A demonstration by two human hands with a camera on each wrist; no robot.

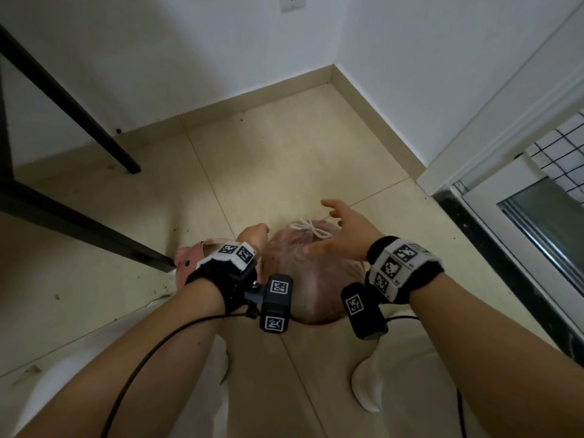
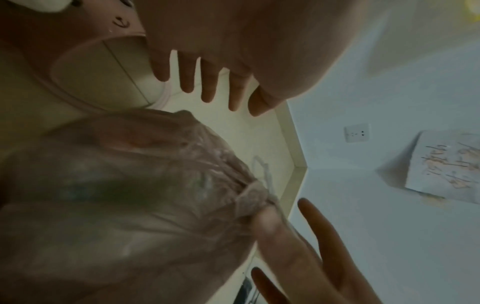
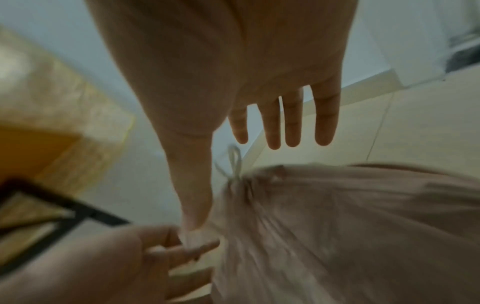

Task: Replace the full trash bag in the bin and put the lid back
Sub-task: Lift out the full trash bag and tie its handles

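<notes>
Spanning beige floor tiles [image 1: 278,159], white corner walls [image 1: 196,52], perhaps scattered dirt.

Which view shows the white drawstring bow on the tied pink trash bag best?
The head view: the white drawstring bow lies sharp on the pink trash bag. The right wrist view shows it blurred; the left wrist view shows only a faint loop.
</notes>
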